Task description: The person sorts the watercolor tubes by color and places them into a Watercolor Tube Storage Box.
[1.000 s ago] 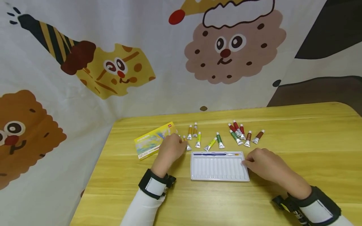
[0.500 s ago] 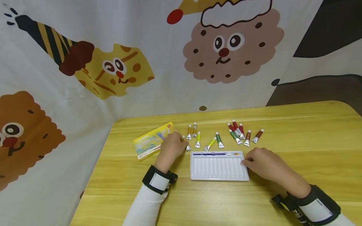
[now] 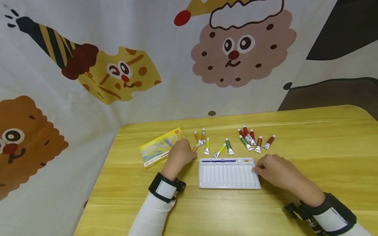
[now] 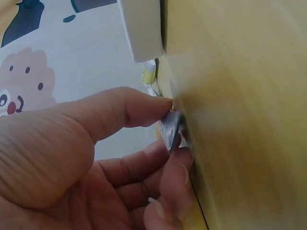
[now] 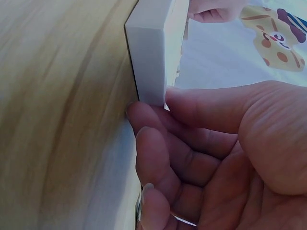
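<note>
My left hand [image 3: 179, 153] pinches a small ochre paint tube [image 3: 195, 148] between thumb and fingers, low over the table beside the yellow box. In the left wrist view the silver crimped end of this paint tube [image 4: 170, 130] shows between thumb and fingertips. My right hand [image 3: 276, 171] grips the right edge of a white plastic tray [image 3: 228, 175] with narrow slots. From the right wrist, the tray's corner [image 5: 147, 62] is seen between thumb and index finger. A blue paintbrush [image 3: 225, 161] lies in the tray's top groove.
A yellow paint box [image 3: 156, 149] lies left, partly behind my left hand. Behind the tray are scattered ochre tubes [image 3: 203, 135], yellow tubes [image 3: 207, 146], green tubes [image 3: 229, 146], red tubes [image 3: 246, 130] and brown tubes [image 3: 259, 144]. A printed cloth [image 3: 165, 111] hangs behind the table.
The ochre tube at my left hand has turned, its cap now pointing up and right. Another ochre tube behind it has tilted. My right hand and the tray stay put.
</note>
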`<state>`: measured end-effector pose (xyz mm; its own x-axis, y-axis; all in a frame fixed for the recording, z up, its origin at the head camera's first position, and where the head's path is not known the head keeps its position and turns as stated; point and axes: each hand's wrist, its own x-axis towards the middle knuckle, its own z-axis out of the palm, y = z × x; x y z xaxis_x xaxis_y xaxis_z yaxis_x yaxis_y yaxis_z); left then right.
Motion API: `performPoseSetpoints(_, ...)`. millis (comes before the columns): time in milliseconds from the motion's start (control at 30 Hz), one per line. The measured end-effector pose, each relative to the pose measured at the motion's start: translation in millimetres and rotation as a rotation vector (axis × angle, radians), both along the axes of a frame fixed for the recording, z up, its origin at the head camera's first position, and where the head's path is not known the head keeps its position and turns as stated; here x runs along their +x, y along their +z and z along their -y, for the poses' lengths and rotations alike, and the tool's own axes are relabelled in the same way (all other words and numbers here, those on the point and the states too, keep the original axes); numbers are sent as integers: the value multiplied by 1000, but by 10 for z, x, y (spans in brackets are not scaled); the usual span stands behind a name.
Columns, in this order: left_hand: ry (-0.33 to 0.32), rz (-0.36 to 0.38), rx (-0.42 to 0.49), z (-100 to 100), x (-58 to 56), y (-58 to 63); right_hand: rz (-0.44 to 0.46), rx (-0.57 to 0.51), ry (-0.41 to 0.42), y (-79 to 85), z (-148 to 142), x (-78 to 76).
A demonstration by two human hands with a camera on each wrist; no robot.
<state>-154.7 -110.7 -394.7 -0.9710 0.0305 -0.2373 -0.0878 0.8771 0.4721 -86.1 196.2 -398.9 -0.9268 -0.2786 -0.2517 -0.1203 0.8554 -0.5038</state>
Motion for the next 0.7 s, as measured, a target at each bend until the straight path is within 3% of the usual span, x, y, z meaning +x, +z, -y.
performPoseSetpoints(267,-16,36,-15,37,-34,17,-8,1,9,-5,-7,2)
performPoseSetpoints(433,-66,-18,62,134,-37,42,-19,6,18,-10,-7,1)
performPoseSetpoints(700,-74,-97,218,286,-8,208,-31,10,16,0,-6,6)
